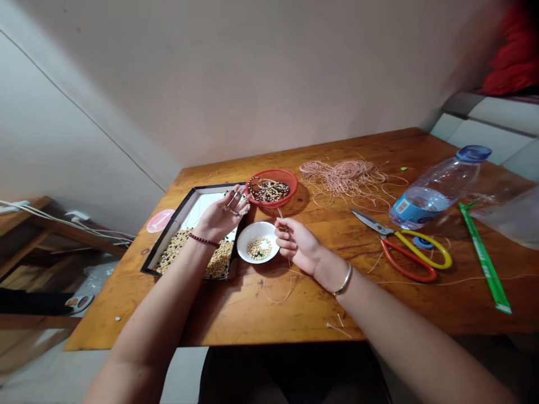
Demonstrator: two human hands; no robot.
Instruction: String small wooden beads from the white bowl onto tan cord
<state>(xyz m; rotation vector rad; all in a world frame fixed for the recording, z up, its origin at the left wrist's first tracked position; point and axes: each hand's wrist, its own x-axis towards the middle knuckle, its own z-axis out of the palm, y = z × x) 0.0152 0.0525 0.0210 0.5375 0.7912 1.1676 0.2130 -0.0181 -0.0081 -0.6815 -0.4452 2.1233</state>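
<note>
My left hand [223,216] is palm up over the right side of a black-edged tray [170,224], fingers slightly curled. A short string of beads [239,212] lies across its fingers, held in the hand. My right hand [297,241] is closed, pinching a thin cord [281,213] whose tips stick up above the fingers. Between the hands stands a white bowl [243,249] with a few loose beads [258,248] in it. Many cream and dark beads [219,261] fill the near part of the tray.
Behind the bowl stands a red basket [293,188] of strung beads. A tangle of pink cord [349,177] lies at the back. To the right are scissors [404,247], a water bottle [438,191] and a green wrapper [484,258] on the wooden table [252,328].
</note>
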